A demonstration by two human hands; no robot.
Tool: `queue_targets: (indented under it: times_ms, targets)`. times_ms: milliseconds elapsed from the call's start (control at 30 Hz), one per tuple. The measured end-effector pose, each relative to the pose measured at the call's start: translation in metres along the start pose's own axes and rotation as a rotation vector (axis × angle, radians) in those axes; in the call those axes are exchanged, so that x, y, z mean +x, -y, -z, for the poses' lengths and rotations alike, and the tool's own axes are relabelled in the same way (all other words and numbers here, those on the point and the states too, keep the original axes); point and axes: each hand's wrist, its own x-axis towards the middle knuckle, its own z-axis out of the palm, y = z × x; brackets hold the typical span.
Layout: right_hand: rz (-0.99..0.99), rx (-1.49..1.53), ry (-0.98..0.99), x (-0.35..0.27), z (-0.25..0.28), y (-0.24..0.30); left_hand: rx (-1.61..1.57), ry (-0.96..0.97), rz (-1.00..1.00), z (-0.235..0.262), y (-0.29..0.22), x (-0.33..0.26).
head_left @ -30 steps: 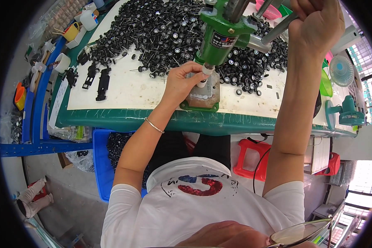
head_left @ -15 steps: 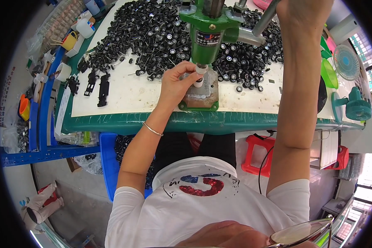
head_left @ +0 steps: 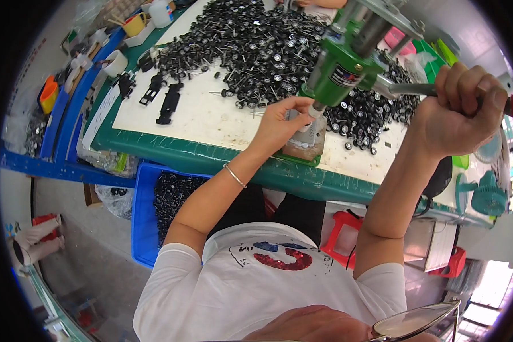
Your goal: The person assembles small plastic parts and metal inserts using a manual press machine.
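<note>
A green hand press [head_left: 337,68] stands on the white-topped table near its front edge. My left hand [head_left: 281,126] is closed in a pinch right under the press ram, above the metal base [head_left: 303,151]. Whatever is between thumb and fingers is mostly hidden; a small whitish piece [head_left: 313,112] shows at the fingertips. My right hand [head_left: 459,111] is wrapped round the press's metal lever [head_left: 413,89], out to the right. Behind and beside the press spreads a large heap of small black wheels on metal axles [head_left: 268,51].
Black toy-car chassis pieces [head_left: 169,104] lie left on the table. A blue bin [head_left: 144,222] of dark small parts stands below the table edge. Red stools [head_left: 341,233], a teal fan [head_left: 489,194] and a blue shelf [head_left: 68,165] are around. Another person's arm [head_left: 320,3] shows at the far edge.
My right hand with the lever has come down and to the right. My left hand stays pinched under the ram. The whole view has tilted and shifted.
</note>
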Motion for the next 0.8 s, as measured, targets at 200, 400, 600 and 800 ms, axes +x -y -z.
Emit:
queue_targets:
  times_ms: [200,400,600,800]
  targets:
    - [-0.297,-0.162,-0.141,0.039,0.001,-0.024,0.065,0.019,-0.092,0.002,0.004,0.002]
    - [-0.513,-0.177,-0.167,0.059,0.026,-0.081,-0.520,-0.201,0.023,0.028,0.014,0.011]
    - [-0.653,-0.150,-0.089,0.026,0.044,-0.084,0.306,-0.209,0.148,0.076,0.015,0.001]
    - [-0.649,-0.514,-0.179,-0.057,0.091,-0.064,0.958,-0.089,-0.088,0.074,0.027,0.002]
